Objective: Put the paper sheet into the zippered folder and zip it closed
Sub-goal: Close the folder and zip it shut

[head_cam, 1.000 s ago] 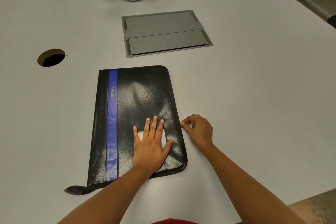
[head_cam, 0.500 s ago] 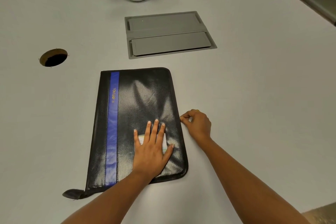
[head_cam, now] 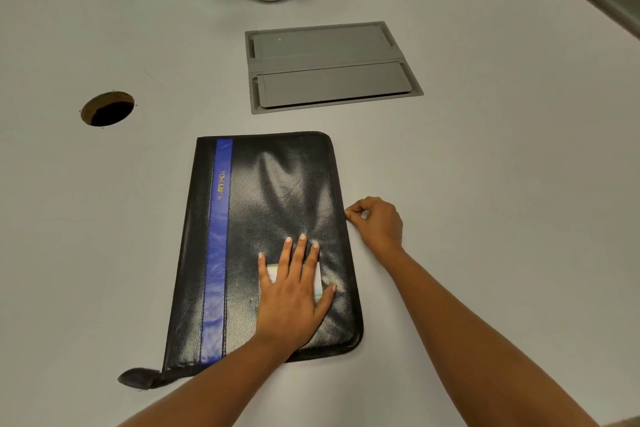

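The zippered folder [head_cam: 249,211] lies closed on the smooth white table's [head_cam: 485,184] near middle, paper sheet unseen, presumably inside. Its soft, creased black leatherette could snag the zip [head_cam: 338,177]. Should the flat, straight-fingered left hand [head_cam: 294,298] ease, the folder may slide as the right hand [head_cam: 377,224], pinching its right edge, pulls.

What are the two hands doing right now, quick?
Left hand: open, pressing flat on the folder.
Right hand: pinching the zip at the folder's right edge; the pull is too small to see.
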Motion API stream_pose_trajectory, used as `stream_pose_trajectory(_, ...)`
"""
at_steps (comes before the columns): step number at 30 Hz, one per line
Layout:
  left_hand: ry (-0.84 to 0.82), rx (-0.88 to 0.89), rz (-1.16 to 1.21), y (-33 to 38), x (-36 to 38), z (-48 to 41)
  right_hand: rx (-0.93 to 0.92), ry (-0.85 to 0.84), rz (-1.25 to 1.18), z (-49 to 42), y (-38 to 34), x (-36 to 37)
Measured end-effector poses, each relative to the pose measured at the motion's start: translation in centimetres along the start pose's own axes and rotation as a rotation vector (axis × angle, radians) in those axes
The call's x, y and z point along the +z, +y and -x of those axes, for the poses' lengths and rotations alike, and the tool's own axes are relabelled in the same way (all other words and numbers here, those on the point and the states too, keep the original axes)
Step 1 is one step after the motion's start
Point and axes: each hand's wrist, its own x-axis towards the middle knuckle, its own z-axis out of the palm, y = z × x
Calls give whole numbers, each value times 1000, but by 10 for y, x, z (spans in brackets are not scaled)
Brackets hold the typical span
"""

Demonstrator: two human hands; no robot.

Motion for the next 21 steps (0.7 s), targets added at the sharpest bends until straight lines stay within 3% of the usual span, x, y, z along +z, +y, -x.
stream_pose_trajectory(8, 72, 46, 149, -8, -8, -53, -52, 2, -106, 6, 7, 2)
stream_pose_trajectory(12, 38, -18, 176, -18, -11, -95, -44, 8, -112, 6, 8, 4)
stream_pose_trajectory(21, 25, -27, 87, -18, -5, -101, -83, 16, -41, 6, 10, 6)
